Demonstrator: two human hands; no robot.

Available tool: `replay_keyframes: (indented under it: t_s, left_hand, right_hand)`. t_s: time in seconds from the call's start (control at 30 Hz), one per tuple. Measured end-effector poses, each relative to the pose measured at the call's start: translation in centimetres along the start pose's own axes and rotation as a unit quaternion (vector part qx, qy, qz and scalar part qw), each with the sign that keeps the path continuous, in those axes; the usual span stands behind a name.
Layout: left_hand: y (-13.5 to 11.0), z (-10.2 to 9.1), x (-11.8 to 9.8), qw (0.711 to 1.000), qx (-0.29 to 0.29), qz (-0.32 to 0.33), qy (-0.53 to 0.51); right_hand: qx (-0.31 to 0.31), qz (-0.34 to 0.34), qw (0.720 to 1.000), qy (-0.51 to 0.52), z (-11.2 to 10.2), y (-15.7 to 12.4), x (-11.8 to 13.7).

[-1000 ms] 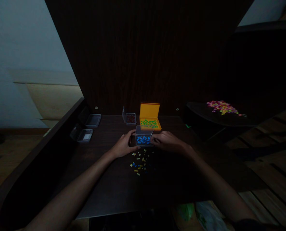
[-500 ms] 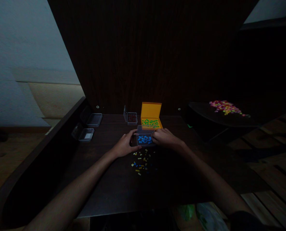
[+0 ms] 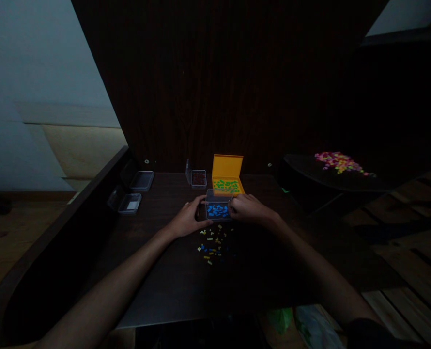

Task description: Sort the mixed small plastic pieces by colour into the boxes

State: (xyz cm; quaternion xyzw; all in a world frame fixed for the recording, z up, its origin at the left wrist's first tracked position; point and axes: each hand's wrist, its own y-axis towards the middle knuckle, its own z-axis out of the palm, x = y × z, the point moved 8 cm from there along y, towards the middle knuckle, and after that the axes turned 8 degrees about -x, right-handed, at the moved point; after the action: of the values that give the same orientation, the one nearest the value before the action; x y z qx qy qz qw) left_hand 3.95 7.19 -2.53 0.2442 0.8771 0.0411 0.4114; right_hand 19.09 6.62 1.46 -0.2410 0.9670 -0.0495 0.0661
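Note:
A clear plastic box (image 3: 219,219) with its lid raised holds several small blue toy bricks (image 3: 217,210). My left hand (image 3: 188,220) spans the box's left end, thumb at the near edge and fingers at the far one, gripping it. Over the box's right side my right hand (image 3: 246,208) is closed, fingertips low by the blue bricks; whatever they pinch, if anything, is hidden. Loose yellow, cream and blue bricks (image 3: 210,249) lie scattered on the dark table in front of the box.
Behind stands an open yellow box (image 3: 227,166) of green bricks, beside a clear box (image 3: 199,179) of dark reddish pieces. Two clear cases (image 3: 142,180) sit open at the left by the raised side panel (image 3: 55,232). Colourful beads (image 3: 341,162) lie on a shelf at right.

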Motion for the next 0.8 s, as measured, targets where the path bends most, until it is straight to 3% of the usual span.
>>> replay_keyframes:
  t_s: [0.8]
  left_hand:
    - [-0.06, -0.11, -0.45, 1.000, 0.006, 0.000, 0.013]
  right_hand:
    - [0.009, -0.010, 1.000, -0.005, 0.18, 0.16, 0.38]
